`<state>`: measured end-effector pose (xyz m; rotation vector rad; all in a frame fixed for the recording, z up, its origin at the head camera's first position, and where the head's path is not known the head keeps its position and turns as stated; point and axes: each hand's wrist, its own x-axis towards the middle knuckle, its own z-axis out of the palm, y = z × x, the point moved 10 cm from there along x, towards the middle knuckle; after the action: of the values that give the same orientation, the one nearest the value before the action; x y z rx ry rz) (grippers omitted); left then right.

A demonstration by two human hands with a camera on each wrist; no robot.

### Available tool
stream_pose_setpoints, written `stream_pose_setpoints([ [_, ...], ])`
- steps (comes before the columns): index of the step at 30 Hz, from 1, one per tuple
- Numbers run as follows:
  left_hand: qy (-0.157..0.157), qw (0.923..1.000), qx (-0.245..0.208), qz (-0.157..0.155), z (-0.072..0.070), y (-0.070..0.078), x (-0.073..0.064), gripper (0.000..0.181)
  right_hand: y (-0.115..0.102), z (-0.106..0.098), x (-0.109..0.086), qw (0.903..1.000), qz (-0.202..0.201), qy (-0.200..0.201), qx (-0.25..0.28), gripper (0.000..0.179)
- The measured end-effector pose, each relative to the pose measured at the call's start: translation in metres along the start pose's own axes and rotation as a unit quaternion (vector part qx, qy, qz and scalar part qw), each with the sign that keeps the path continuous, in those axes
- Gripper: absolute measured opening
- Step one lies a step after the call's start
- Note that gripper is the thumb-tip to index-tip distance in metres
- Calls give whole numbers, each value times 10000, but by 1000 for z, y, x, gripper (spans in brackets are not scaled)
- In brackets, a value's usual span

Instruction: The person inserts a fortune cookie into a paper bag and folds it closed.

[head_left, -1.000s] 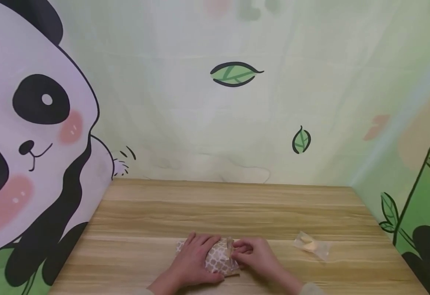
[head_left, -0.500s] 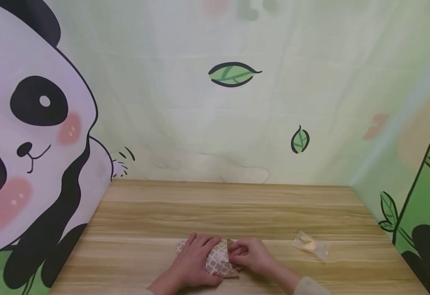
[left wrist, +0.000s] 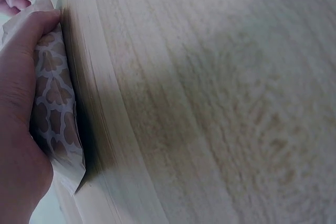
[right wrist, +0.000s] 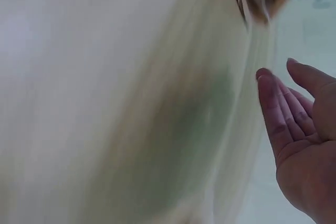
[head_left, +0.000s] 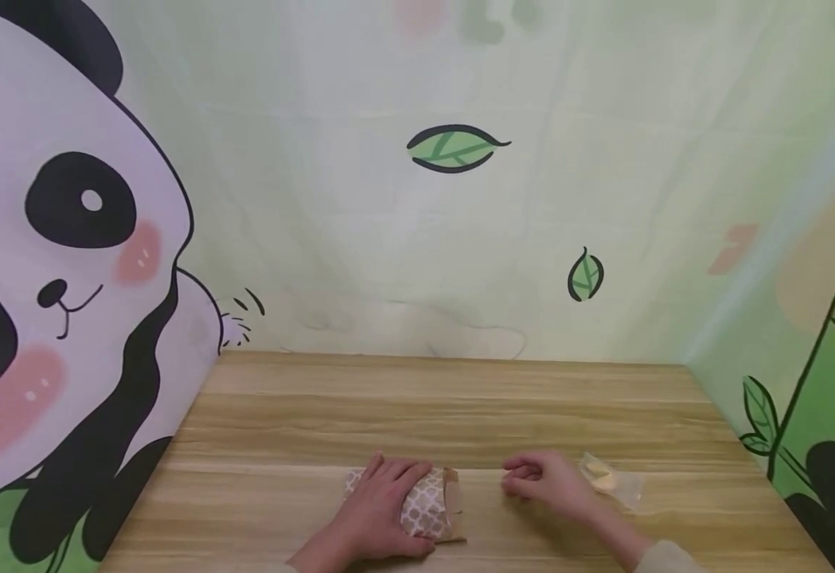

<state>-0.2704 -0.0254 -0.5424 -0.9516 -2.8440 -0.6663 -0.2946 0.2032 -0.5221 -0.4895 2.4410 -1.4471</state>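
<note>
We see left hand [head_left: 380,511] gripping patterned paper bag [head_left: 426,508] beneath it, open mouth toward right hand [head_left: 552,482]. Right hand free, fingers loosely extended, apart from bag; clear packet [head_left: 614,481] just right of it.

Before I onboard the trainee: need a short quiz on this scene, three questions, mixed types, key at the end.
1. True or false: in the head view, the patterned bag has its open end facing the left edge of the picture.
2. In the head view, the clear packet lies:
A) left of the bag
B) right of the bag
C) on top of the bag
3. Which hand holds the bag, and what can be seen in the other?

Key:
1. False; it faces right.
2. B
3. The left hand grips it; the right hand shows nothing in its grasp.
</note>
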Motion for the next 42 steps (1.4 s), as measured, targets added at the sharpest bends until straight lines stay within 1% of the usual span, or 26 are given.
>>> stream_pose_setpoints([
  [2,-11,10000,-30,10,2,0,-1,100,1,-22,-7,9991,-30,109,-411,39],
  [3,-26,10000,-42,16,2,1,-2,100,2,-33,-10,9974,-78,172,-688,40],
  [5,-68,10000,-67,23,4,1,-3,100,7,-54,-18,9935,-50,240,-1115,42],
  [9,-108,9999,-129,32,6,1,-5,99,21,-86,-29,9850,22,298,-1701,47],
  [13,-118,9997,-196,28,4,1,-6,99,33,-112,-38,9742,39,542,-2189,51],
  [15,-135,9997,-221,24,4,0,-6,100,38,-120,-41,9683,56,654,-2411,53],
  [17,-125,9997,-213,55,4,0,-6,99,43,-126,-43,9635,39,666,-2593,53],
  [19,-111,9997,-196,95,4,1,-6,99,49,-129,-45,9604,84,615,-2716,52],
  [21,-102,9997,-165,144,4,1,-5,98,55,-132,-46,9602,160,487,-2745,47],
  [24,-133,9996,-168,166,6,2,-3,97,63,-133,-47,9616,345,293,-2707,35],
  [27,-185,9995,-201,131,7,2,-3,97,66,-133,-48,9650,453,128,-2580,25],
  [29,-211,9994,-239,103,7,1,-2,97,65,-131,-49,9683,411,34,-2462,21],
  [31,-234,9994,-257,85,7,0,-2,97,63,-128,-50,9720,283,-45,-2332,19],
  [33,-244,9993,-258,75,7,0,-2,97,60,-125,-51,9747,115,-107,-2232,19],
  [36,-223,9995,-218,87,6,-1,-2,98,59,-119,-50,9784,-21,-203,-2056,20],
  [42,-129,9998,-73,109,5,-2,-1,100,56,-101,-41,9850,32,-258,-1705,16],
])
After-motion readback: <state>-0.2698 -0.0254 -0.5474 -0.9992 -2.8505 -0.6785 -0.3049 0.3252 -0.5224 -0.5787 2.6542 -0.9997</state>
